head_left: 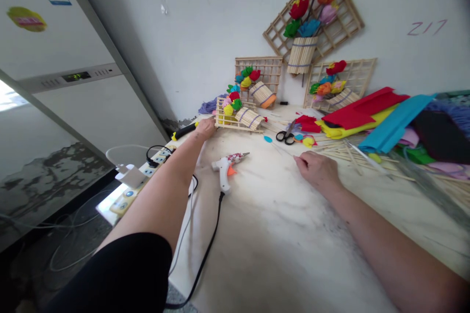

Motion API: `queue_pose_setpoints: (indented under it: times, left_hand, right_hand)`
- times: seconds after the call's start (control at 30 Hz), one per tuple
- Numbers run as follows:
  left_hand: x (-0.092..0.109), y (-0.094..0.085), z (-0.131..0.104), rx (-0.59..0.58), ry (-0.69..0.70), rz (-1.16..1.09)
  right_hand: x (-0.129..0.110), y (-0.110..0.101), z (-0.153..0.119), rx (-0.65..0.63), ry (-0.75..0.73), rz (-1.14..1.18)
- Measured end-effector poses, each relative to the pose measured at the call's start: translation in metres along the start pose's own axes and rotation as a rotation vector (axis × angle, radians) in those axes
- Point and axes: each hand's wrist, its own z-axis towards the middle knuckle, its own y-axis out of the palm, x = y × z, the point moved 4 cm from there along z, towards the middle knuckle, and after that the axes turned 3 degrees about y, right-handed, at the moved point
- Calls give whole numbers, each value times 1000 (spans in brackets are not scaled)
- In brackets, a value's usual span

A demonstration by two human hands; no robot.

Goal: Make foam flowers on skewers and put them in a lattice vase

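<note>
My left hand (206, 128) reaches to the far left of the table, beside the left edge of a small wooden lattice (223, 120) that bears paper flowers and a bundle of sticks. Its fingers are blurred and partly hidden, so I cannot tell whether they grip anything. My right hand (318, 170) rests on the marble-patterned tabletop, closed in a pinch on a thin wire (284, 150). This wire points toward a small blue oval piece (268, 139); whether they are joined is unclear. Between my hands lies a white glue gun (224, 171) with an orange trigger.
Black-handled scissors (285, 137) lie beyond my right hand. Coloured sheets (367, 112) and loose sticks (352, 156) crowd the right side. More flower lattices (259, 66) stand against the wall. Along the left edge are a power strip (127, 200), a charger and cables.
</note>
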Motion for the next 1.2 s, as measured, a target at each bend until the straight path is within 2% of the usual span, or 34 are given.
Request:
queue_pose_setpoints:
  times: [0.17, 0.3, 0.63, 0.73, 0.87, 1.2]
  left_hand:
    - [0, 0, -2, 13, 30, 22]
    - [-3, 1, -3, 19, -3, 39]
    - [-9, -1, 9, -100, -63, 7]
    - [-9, -3, 11, -52, -75, -52]
    - [-11, -4, 9, 15, -68, -116]
    - [-21, 0, 5, -13, 59, -109]
  right_hand:
    - [1, 1, 0, 25, -18, 22]
    - [0, 0, 0, 22, -22, 27]
    - [2, 2, 1, 1, -2, 42]
    - [3, 3, 1, 8, -4, 42]
    - [3, 2, 2, 4, -11, 45]
    - [3, 3, 2, -13, -12, 53]
